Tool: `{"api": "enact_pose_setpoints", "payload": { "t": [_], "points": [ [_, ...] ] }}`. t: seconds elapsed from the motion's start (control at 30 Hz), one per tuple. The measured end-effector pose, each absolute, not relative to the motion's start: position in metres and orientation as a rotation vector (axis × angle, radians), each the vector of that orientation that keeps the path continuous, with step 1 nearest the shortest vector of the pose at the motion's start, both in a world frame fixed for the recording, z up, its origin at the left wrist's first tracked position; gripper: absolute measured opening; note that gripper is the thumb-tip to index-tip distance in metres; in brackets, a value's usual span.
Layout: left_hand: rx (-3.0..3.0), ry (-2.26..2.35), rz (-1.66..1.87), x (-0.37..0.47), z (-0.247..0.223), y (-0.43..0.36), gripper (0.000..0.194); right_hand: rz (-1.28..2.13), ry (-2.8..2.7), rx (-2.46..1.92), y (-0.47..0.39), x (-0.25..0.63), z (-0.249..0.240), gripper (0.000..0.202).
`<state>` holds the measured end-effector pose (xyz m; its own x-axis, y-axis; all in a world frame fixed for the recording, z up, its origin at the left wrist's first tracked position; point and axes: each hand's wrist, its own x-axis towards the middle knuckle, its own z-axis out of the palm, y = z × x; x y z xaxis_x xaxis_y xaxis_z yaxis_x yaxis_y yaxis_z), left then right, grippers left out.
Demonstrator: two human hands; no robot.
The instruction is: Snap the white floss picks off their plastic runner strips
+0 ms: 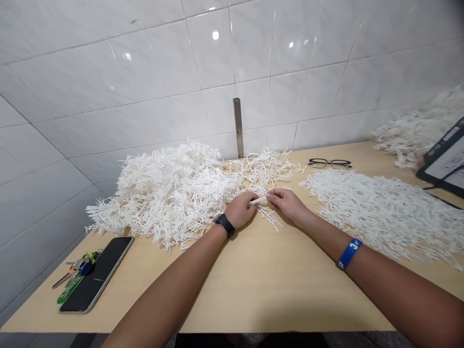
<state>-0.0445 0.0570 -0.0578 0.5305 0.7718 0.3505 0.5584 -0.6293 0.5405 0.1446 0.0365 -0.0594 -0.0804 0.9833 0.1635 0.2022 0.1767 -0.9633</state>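
Thin white branched plastic pieces [270, 217] hang between my two hands over the middle of the table. My left hand [242, 209], with a black band on its wrist, is closed around a bunch of them. Finger and thumb of my right hand [284, 200] pinch at the same bunch from the right; the exact piece in that pinch is too small to make out. Left of my hands rises a big heap of white branched pieces [170, 193]. Behind them lies a smaller loose pile [264, 169].
A flat spread of white strands [377, 208] covers the right side. Eyeglasses [329, 163] lie behind it. At far right are a dark-framed panel [445, 159] and another white heap [416, 128]. A phone [97, 275] and keys [78, 270] lie front left. A tiled wall [163, 72] bounds the back.
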Motion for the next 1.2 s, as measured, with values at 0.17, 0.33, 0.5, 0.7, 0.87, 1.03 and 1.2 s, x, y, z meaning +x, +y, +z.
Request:
{"api": "enact_pose_setpoints", "payload": {
  "t": [0.17, 0.33, 0.5, 0.7, 0.87, 1.03, 1.2],
  "points": [
    [2.201, 1.134, 0.849, -0.045, -0.056, 0.059, 0.020, 1.090, -1.399, -1.144, 0.035, 0.143, -0.059, 0.041],
    [2.061, 1.095, 0.903, -0.047, -0.055, 0.062, 0.021, 1.055, -1.486, -1.139, 0.031, 0.139, -0.062, 0.036],
    [1.983, 1.023, 0.859, -0.047, -0.055, 0.063, 0.021, 0.946, -1.755, -1.239, 0.024, 0.133, -0.062, 0.029],
    [1.988, 0.793, 0.714, -0.047, -0.053, 0.063, 0.033, 0.847, -1.869, -1.296, 0.015, 0.129, -0.053, 0.032],
    [1.962, 0.810, 0.674, -0.048, -0.055, 0.062, 0.050, 0.931, -1.897, -1.186, 0.012, 0.127, -0.053, 0.032],
    [1.975, 0.841, 0.668, -0.045, -0.056, 0.060, 0.052, 1.075, -1.843, -1.163, 0.014, 0.129, -0.057, 0.033],
    [1.995, 0.765, 0.718, -0.043, -0.053, 0.055, 0.052, 1.158, -1.803, -1.140, 0.014, 0.131, -0.057, 0.028]
  ]
}}
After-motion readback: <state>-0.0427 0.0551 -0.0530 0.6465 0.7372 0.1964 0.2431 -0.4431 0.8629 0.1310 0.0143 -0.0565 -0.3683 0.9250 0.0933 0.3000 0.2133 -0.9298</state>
